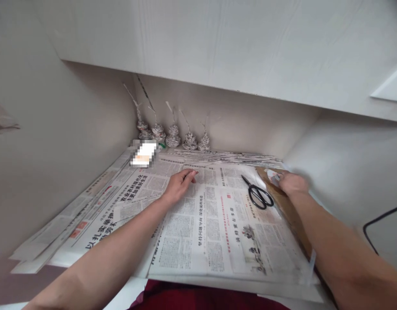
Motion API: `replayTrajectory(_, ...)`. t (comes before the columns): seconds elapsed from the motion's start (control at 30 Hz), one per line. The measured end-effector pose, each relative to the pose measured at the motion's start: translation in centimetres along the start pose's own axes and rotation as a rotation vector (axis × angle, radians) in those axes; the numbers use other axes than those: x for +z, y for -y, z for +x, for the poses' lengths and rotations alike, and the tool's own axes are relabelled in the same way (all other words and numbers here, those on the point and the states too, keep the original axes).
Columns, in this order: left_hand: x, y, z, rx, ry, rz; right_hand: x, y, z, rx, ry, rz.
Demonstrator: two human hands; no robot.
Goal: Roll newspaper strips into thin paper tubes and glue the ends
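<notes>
My left hand (180, 185) is over the newspaper sheets (211, 224), its fingers curled and pressed together. A tiny dark bit shows at the fingertips, too small to name. At the right edge, my right hand (293, 183) is closed at a small white piece with coloured print (273, 176), above a strip of brown cardboard (284, 215). Black-handled scissors (259, 194) lie on the newspaper between the hands, blades pointing up and left. Beyond my left hand, thin rolled paper sticks (230, 157) lie in a bundle.
Several woven paper gourd shapes (173, 137) stand along the back wall. A blurred-out bright phone-like object (144, 154) lies before them. Low overhead, a pale panel (198, 47) spans the space. A black cable (384, 217) hangs at right.
</notes>
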State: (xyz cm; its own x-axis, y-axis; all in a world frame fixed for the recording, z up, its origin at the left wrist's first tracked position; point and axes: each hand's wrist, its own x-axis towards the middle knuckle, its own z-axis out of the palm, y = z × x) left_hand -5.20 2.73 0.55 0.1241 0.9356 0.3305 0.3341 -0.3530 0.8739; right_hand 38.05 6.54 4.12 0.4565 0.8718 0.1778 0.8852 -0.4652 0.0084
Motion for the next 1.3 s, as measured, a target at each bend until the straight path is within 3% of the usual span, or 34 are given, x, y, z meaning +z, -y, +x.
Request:
replayTrajectory(0.23,-0.2,-0.4,-0.2,-0.003,0.015,0.004,-0.2,1.4,-0.4,0.122,0.044,0.006)
replayTrajectory(0.33,-0.1,-0.3,-0.2,0.006,0.006,0.012,-1.0,3.3,-1.5,0.159,-0.060,-0.007)
replayTrajectory(0.43,0.0,-0.1,-0.1,0.016,-0.018,0.030,-2.1,7.3,-4.3,-0.012,-0.261,0.007)
replayTrajectory(0.47,0.0,-0.1,-0.1,0.016,-0.024,0.039,-2.5,9.1,-5.6,-0.087,-0.253,0.064)
replayTrajectory(0.53,-0.1,-0.1,0.0,0.011,-0.033,0.064,-3.2,12.9,-8.8,-0.241,0.006,0.341)
replayTrajectory(0.6,-0.2,-0.3,-0.1,0.020,-0.031,0.101,-3.5,16.4,-12.0,-0.404,0.358,0.826)
replayTrajectory(0.67,-0.3,-0.4,-0.2,0.048,-0.016,0.142,-3.4,19.3,-14.5,-0.420,0.618,1.203)
replayTrajectory(0.77,-0.3,-0.5,-0.4,0.080,0.009,0.177,-2.3,21.4,-16.1,-0.225,0.641,1.572)
replayTrajectory(0.87,-0.1,-0.4,-0.6,0.091,0.007,0.182,-0.9,21.4,-15.9,-0.062,0.615,1.724)
replayTrajectory(0.97,0.1,-0.1,-0.6,0.084,0.005,0.212,0.0,20.8,-15.9,-0.064,0.664,1.743)
replayTrajectory(1.13,0.0,0.1,-0.6,0.095,0.004,0.303,0.2,20.9,-16.7,-0.205,0.904,1.788)
replayTrajectory(1.3,0.1,-0.2,-0.7,0.085,0.017,0.329,0.2,21.1,-16.7,-0.063,0.829,1.840)
